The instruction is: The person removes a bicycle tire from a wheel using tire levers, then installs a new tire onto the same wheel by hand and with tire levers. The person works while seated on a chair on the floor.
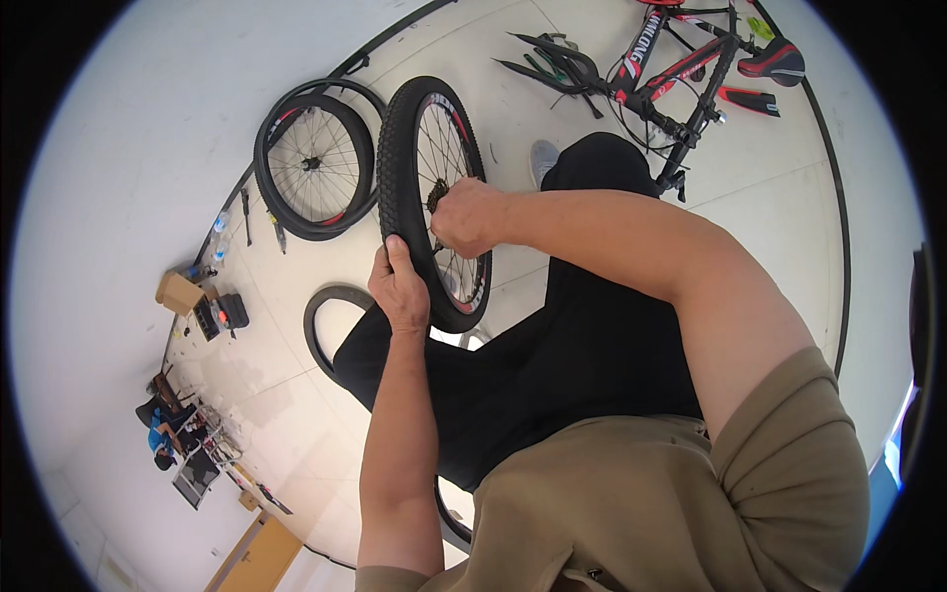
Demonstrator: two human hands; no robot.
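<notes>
A bicycle wheel (402,163) with a knobby black tyre stands upright before me, its spokes turned to the right. My left hand (400,286) grips the tyre on its near left side, thumb laid on the tread. At the wheel's centre my right hand (469,217) is closed in a fist next to the dark cassette (436,194). Its fingers hide the axle end, and what they hold, if anything, cannot be made out. Beneath the wheel, my legs (602,326) in black trousers are spread apart.
Another spoked wheel (363,158) lies on the floor at left, with loose tyres around it. A bare tyre (314,331) sits by my left knee. A black-and-red bicycle frame (681,69) lies at far right. Farther left are a cardboard box (181,293) and a seated person (161,439).
</notes>
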